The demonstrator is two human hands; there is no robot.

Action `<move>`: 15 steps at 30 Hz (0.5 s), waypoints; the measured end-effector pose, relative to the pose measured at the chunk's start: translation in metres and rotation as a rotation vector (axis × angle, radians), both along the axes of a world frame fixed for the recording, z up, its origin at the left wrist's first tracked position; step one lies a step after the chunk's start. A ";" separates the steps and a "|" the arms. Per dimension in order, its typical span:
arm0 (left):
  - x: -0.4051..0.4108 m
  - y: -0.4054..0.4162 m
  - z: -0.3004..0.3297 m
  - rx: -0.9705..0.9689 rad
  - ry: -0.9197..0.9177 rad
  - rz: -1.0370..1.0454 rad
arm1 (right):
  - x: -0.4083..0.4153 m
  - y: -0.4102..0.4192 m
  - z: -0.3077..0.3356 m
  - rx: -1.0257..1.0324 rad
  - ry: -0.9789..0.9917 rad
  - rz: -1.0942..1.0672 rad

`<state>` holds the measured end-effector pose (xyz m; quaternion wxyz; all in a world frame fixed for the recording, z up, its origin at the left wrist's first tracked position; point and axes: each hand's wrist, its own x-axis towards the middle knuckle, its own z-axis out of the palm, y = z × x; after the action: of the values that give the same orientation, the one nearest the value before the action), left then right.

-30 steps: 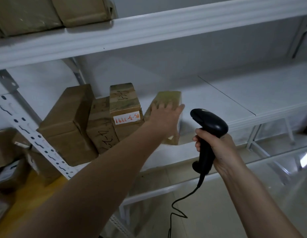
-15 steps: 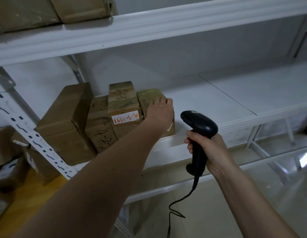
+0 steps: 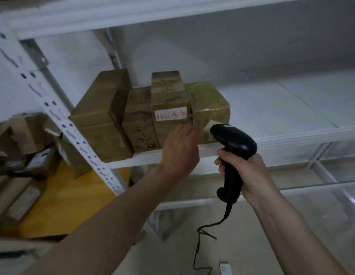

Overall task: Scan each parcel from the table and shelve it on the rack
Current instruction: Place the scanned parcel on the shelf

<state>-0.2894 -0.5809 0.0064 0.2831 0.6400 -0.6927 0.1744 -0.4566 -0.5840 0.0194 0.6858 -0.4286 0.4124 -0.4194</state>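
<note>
Several brown taped parcels stand side by side on the white rack shelf [image 3: 271, 138]. The rightmost parcel [image 3: 210, 102] sits pushed up against a parcel with a white label with red writing [image 3: 169, 98]. My left hand [image 3: 179, 149] hovers just in front of these two parcels with loosely bent fingers, holding nothing. My right hand [image 3: 246, 171] grips the handle of a black barcode scanner [image 3: 233, 141], whose head is in front of the rightmost parcel's lower corner. The scanner's cable [image 3: 202, 241] hangs down.
More parcels [image 3: 19, 155] lie on a yellow table [image 3: 69, 199] at the lower left, behind the rack's perforated white upright [image 3: 59, 116]. The right stretch of the shelf [image 3: 291, 108] is bare. An upper shelf edge [image 3: 133, 14] runs overhead; a lower rail [image 3: 311, 188] crosses below.
My left hand pushed the rightmost parcel left against the labelled one, then let go and drew back toward me. The view moved closer to the shelf.
</note>
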 end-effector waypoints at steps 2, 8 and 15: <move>0.023 0.028 -0.023 0.108 0.040 0.040 | 0.017 0.011 -0.005 0.008 0.024 0.058; 0.090 0.109 -0.057 0.501 0.128 0.349 | 0.083 0.056 -0.022 0.052 0.090 0.245; 0.180 0.195 -0.064 0.654 0.179 0.555 | 0.179 0.114 -0.030 0.068 0.142 0.417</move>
<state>-0.1095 -0.3863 -0.0575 0.0668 0.8705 -0.4859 -0.0410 -0.2774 -0.4697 -0.0103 0.7409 -0.5098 0.3760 -0.2230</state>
